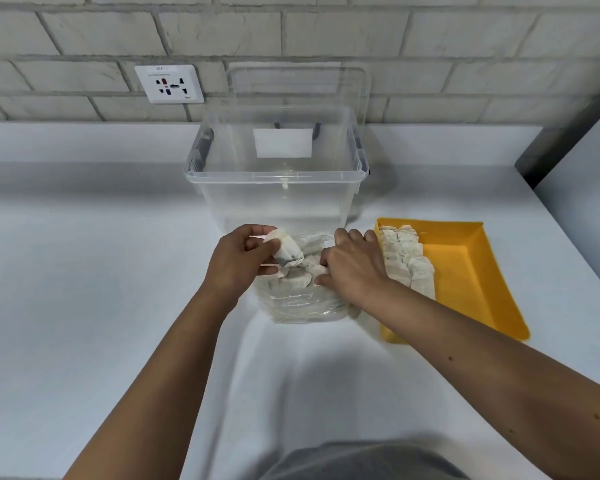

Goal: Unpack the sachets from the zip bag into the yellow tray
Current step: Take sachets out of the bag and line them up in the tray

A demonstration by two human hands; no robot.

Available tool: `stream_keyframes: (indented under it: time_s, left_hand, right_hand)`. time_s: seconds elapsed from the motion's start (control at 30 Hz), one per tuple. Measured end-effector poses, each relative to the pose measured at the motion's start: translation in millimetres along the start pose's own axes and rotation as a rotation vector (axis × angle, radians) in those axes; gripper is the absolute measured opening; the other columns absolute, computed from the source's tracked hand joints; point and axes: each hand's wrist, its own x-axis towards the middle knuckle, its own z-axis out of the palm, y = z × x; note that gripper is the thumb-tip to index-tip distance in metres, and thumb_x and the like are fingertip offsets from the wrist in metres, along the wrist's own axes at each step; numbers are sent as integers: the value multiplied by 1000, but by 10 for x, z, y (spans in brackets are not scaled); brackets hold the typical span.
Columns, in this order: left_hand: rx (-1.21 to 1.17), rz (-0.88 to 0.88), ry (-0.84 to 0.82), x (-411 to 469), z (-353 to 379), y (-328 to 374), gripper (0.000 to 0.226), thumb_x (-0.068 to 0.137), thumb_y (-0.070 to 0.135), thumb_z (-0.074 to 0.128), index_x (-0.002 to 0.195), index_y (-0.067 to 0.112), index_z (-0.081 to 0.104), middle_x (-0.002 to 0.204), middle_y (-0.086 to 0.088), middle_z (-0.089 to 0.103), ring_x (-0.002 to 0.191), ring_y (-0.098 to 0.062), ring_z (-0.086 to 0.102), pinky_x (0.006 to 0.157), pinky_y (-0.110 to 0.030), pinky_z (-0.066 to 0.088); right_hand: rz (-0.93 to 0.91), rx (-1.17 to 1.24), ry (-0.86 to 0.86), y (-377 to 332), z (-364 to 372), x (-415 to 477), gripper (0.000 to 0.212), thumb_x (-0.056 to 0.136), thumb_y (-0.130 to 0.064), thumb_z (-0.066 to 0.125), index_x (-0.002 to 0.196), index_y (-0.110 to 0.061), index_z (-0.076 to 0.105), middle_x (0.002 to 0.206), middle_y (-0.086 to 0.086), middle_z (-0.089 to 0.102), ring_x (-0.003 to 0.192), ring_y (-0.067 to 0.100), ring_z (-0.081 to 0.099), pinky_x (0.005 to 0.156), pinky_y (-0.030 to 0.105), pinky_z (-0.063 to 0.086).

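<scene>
The white counter (84, 271) fills most of my view. At 12 o'clock on it stands a big clear box (274, 174), and I see nothing in it; its lid (354, 84) leans on the brick wall behind. At 3 o'clock lies the yellow tray (475, 271), and a row of sachets (409, 258) already lies along its left side, one overlapping the next. The right half of the tray is bare.

In the centre, just in front of the box and just beside the tray, lies the zip bag (302, 306), with its mouth toward 12 o'clock. More loose sachets (291, 280) are inside it, so I judge the unpacking is in the middle, not near the end.

The left hand (236, 261) is at 9 o'clock of the bag. Its thumb and fingers pinch one sachet (286, 251), lifted above the bag mouth. The right hand (354, 265) is at 3 o'clock of the bag, fingers curled down into the opening among the sachets. I cannot tell if they grip one or only hold the plastic.

The step in hand is the taking out. Next, the lifted sachet must travel toward 3 o'clock, across the right hand, or pass to it. It should go down at the near end of the row, without disturbing the ones already lying there.
</scene>
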Motion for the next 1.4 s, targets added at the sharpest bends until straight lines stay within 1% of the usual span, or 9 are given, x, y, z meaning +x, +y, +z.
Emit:
stream_keyframes:
  time_s: [0.17,0.33,0.53,0.73,0.83,0.97,1.1,1.17,1.4]
  left_hand:
    - [-39,-25,-9,8,34,-1,15,93,6,65,108,6,68,79,-8,67,58,-7,66,60,-21,58]
    - [-5,-6,10,34,49,14,11,93,14,67,103,12,71,83,-8,67,69,-14,68,64,-26,61]
    - [67,-15,-83,34,154,53,16,90,24,71,98,11,76,89,-11,73,75,-18,70,70,-30,62]
    - [4,-139,-191,-24,225,81,24,95,30,64,99,10,76,87,-13,70,72,-21,65,68,-33,62]
    - [-82,-181,-232,-45,202,77,32,97,34,60,101,5,74,86,-10,70,71,-17,67,75,-37,62]
    - [-52,-145,-267,-43,145,63,24,89,21,73,106,5,74,101,-17,74,91,-24,73,84,-34,61]
    - [19,-77,-144,-23,120,64,16,83,7,77,99,8,75,93,-15,76,84,-25,74,77,-30,62]
    - [57,-34,-56,14,69,37,11,84,5,75,94,7,75,88,-16,76,79,-25,74,74,-28,61]
    - [138,7,55,108,-9,-58,8,87,9,73,94,9,76,86,-13,75,83,-27,74,81,-33,61]
  right_hand:
    - [-6,233,29,48,-10,5,21,82,-55,66,92,-36,68,95,-7,42,110,20,46,89,37,28]
    - [-168,533,34,249,-143,-118,12,82,-44,71,83,-32,66,94,-10,55,98,14,48,85,36,36]
    - [-293,564,57,292,-451,-159,10,88,-37,68,91,-28,66,76,-17,66,66,-1,55,62,12,31]
    - [-212,574,122,245,-455,-19,12,85,-35,71,93,-26,69,83,-10,71,80,10,63,72,31,51]
    - [-189,647,142,221,-409,30,11,83,-30,75,89,-22,70,80,-8,71,77,8,65,72,29,53]
    - [-137,832,161,174,-364,116,11,79,-21,80,81,-15,70,68,-5,68,60,5,64,65,23,53]
    - [-91,1035,136,103,-323,150,14,80,-16,79,82,-7,69,69,1,70,57,8,67,61,19,55]
    - [-51,1105,125,69,-267,158,18,84,-22,75,85,-6,68,72,2,71,61,12,70,63,26,58]
    - [-165,501,-29,-54,-33,153,9,84,-19,66,84,-16,75,87,2,72,87,21,65,77,32,52]
